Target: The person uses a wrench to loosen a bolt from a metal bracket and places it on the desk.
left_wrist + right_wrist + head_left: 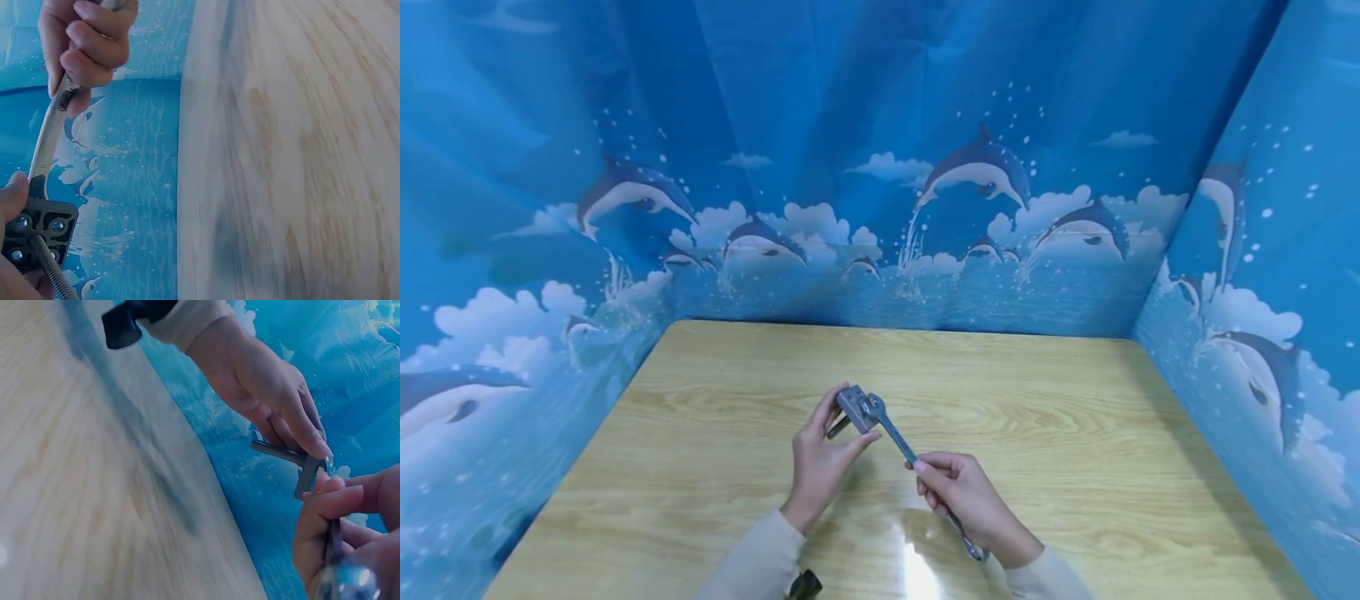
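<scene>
room over tabletop [700,442] at both sides, wrench [898,435] barring gap between left hand [820,467] and right hand [966,496], dolphin curtain [850,296] beyond

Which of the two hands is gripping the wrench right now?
The right hand: it grips the wrench, whereas the left hand holds the square plate with the threaded rod.

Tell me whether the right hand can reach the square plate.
Probably yes: the square plate is near, though the right hand is busy gripping the wrench and the left hand holds the plate.
</scene>
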Available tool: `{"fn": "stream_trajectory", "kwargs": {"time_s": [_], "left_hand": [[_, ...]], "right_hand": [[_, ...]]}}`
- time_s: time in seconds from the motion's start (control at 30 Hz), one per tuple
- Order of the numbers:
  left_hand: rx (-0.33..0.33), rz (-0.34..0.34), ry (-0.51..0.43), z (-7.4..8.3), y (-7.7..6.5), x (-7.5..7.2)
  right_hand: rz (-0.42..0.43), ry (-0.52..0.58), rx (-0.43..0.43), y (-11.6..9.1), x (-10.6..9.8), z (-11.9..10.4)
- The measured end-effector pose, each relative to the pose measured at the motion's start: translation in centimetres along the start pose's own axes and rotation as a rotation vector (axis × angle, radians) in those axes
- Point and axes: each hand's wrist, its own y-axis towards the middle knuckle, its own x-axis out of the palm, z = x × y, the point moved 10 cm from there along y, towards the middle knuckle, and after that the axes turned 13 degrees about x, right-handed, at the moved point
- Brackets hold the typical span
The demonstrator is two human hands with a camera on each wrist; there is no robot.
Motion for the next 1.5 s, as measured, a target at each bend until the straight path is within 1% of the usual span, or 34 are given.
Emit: {"fn": "stream_trajectory", "kwargs": {"time_s": [0.07,0.1,0.17,0.27,0.3,0.33,0.47,0.67,0.8,0.9,1.03,1.1,1.17,1.23,1.33,1.4,1.5], "left_hand": [[0.023,0.003,0.019,0.4,0.1,-0.1],[0.033,0.002,0.031,1.0,0.3,-0.2],[0.053,0.001,0.041,1.2,0.3,-0.2],[0.071,0.003,0.055,1.2,0.3,-0.2],[0.082,0.003,0.056,1.0,0.2,-0.2],[0.087,0.006,0.056,0.6,0.0,-0.2],[0.114,0.008,0.053,0.8,0.0,-0.2],[0.151,0.005,0.048,1.2,0.2,-0.2],[0.156,0.002,0.053,1.3,0.2,-0.4],[0.15,0.0,0.054,1.6,0.3,-0.5],[0.132,-0.023,0.042,2.8,0.7,-0.5],[0.104,-0.051,0.013,3.3,0.9,-0.4],[0.058,-0.089,-0.028,3.5,1.1,-0.3],[0.001,-0.124,-0.079,3.0,1.0,-0.1],[-0.074,-0.173,-0.154,1.6,0.5,0.3],[-0.099,-0.202,-0.202,0.7,0.1,0.6],[-0.086,-0.259,-0.27,0.2,-0.2,1.0]], "right_hand": [[-0.022,0.025,-0.006,0.0,0.5,0.1],[-0.029,0.037,-0.006,0.0,0.7,0.2],[-0.045,0.064,-0.005,-0.1,1.1,0.3],[-0.061,0.097,0.005,-0.1,1.8,0.4],[-0.066,0.106,0.014,-0.1,2.0,0.4],[-0.07,0.112,0.017,-0.2,2.3,0.5],[-0.059,0.134,0.039,-0.3,2.7,0.6],[-0.057,0.145,0.038,-0.3,2.9,0.6],[-0.061,0.142,0.041,-0.2,3.0,0.8],[-0.06,0.13,0.044,-0.1,3.0,0.9],[-0.06,0.106,0.04,0.1,2.5,1.1],[-0.059,0.084,0.035,0.2,2.1,1.1],[-0.056,0.045,0.024,0.4,1.5,1.1],[-0.048,-0.005,0.014,0.5,1.0,1.0],[-0.03,-0.106,-0.009,0.6,0.1,0.8],[-0.015,-0.163,-0.023,0.8,-0.6,0.6],[-0.009,-0.251,-0.039,1.1,-1.5,0.2]]}}
